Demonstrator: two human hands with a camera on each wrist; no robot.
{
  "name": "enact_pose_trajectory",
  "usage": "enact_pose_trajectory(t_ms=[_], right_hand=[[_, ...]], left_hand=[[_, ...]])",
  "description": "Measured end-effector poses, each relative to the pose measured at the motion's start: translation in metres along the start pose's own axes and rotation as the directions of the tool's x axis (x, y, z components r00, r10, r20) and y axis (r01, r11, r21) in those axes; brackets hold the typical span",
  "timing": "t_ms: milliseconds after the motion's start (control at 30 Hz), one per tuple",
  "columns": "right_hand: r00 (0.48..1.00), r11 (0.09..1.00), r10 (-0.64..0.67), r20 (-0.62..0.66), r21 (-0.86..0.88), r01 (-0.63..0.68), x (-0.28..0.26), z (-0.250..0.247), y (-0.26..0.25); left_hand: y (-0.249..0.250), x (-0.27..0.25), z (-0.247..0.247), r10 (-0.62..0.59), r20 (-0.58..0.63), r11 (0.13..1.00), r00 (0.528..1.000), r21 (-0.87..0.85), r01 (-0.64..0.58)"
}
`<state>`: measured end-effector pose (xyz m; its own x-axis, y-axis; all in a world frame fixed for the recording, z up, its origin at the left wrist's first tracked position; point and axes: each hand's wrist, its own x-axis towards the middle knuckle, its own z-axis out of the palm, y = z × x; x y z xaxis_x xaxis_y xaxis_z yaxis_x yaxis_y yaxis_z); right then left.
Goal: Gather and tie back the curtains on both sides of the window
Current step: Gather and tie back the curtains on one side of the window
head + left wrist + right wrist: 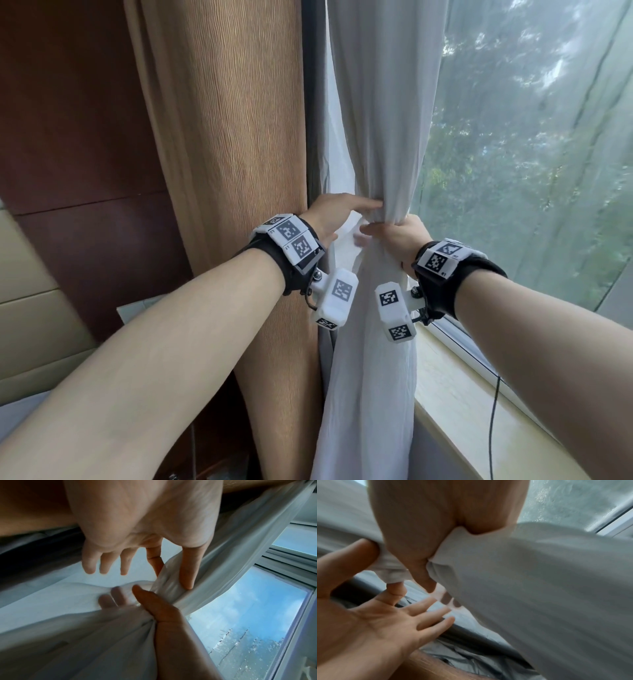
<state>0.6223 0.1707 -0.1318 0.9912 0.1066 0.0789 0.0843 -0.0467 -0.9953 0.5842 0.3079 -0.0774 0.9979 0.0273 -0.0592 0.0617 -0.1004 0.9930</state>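
Observation:
A white sheer curtain point(380, 120) hangs beside the window glass point(534, 154), bunched into a narrow waist at hand height. My right hand point(390, 236) grips that gathered waist from the window side, fingers wrapped round the cloth point(522, 588). My left hand point(349, 212) reaches in from the left just above it. In the left wrist view its thumb point(187, 574) and index finger pinch a fold of the sheer curtain point(164, 584), while the other fingers point(106, 563) stay spread. A brown heavy curtain point(233, 137) hangs to the left, untouched.
A stone window sill point(459, 394) runs along the lower right, with a thin black cable point(493, 411) draped over it. Dark wood wall panelling point(68, 120) and a beige padded surface point(27, 291) fill the left side. Trees show through the glass.

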Motion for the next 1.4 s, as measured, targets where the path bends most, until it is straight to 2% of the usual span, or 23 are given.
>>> enact_pose_trajectory(t_ms=[100, 200, 267, 533, 633, 833, 933, 1100, 1233, 1333, 1400], right_hand=[[0.997, 0.998, -0.063, 0.045, -0.025, 0.064, -0.006, 0.002, 0.000], [0.993, 0.994, -0.106, 0.041, 0.030, 0.105, -0.010, 0.002, -0.004], [0.993, 0.993, -0.116, 0.031, 0.008, 0.116, -0.012, 0.001, -0.006], [1.000, 0.998, 0.027, -0.011, -0.061, -0.028, -0.012, 0.002, -0.009], [0.997, 0.994, 0.070, -0.031, -0.083, -0.073, -0.013, 0.001, -0.012], [0.994, 0.997, 0.045, -0.100, -0.063, -0.052, -0.012, -0.002, -0.011], [0.995, 0.997, 0.038, -0.087, -0.062, -0.043, -0.012, -0.004, -0.010], [0.993, 0.998, 0.034, -0.115, -0.039, -0.039, -0.013, -0.004, -0.009], [0.997, 0.998, 0.064, -0.037, -0.015, -0.065, -0.014, -0.002, -0.010], [0.998, 1.000, 0.012, 0.056, -0.011, -0.011, -0.015, 0.001, -0.011], [0.994, 1.000, -0.017, 0.108, 0.026, 0.015, -0.016, 0.001, -0.009]], left_hand=[[-0.004, 0.003, 0.000, 0.018, 0.033, 0.999, 0.999, -0.045, -0.017], [-0.006, 0.005, -0.002, 0.061, -0.005, 0.997, 0.998, -0.049, -0.062], [-0.007, 0.005, -0.003, 0.074, -0.029, 0.997, 0.997, -0.033, -0.075], [-0.001, -0.001, 0.003, -0.013, -0.015, 0.997, 1.000, 0.077, 0.014], [0.002, -0.001, 0.004, 0.053, -0.053, 0.994, 0.997, 0.094, -0.048], [-0.002, -0.004, 0.003, -0.012, -0.009, 1.000, 1.000, 0.025, 0.012], [-0.004, -0.005, 0.006, -0.002, 0.034, 1.000, 0.999, -0.014, 0.002], [-0.005, -0.002, -0.001, -0.011, -0.040, 0.996, 0.999, 0.083, 0.014], [-0.007, -0.001, -0.005, -0.067, -0.030, 0.990, 0.997, 0.121, 0.070], [-0.010, -0.003, -0.003, -0.102, 0.080, 0.991, 0.992, 0.093, 0.094], [-0.012, -0.001, -0.003, -0.072, 0.132, 0.997, 0.989, 0.052, 0.066]])
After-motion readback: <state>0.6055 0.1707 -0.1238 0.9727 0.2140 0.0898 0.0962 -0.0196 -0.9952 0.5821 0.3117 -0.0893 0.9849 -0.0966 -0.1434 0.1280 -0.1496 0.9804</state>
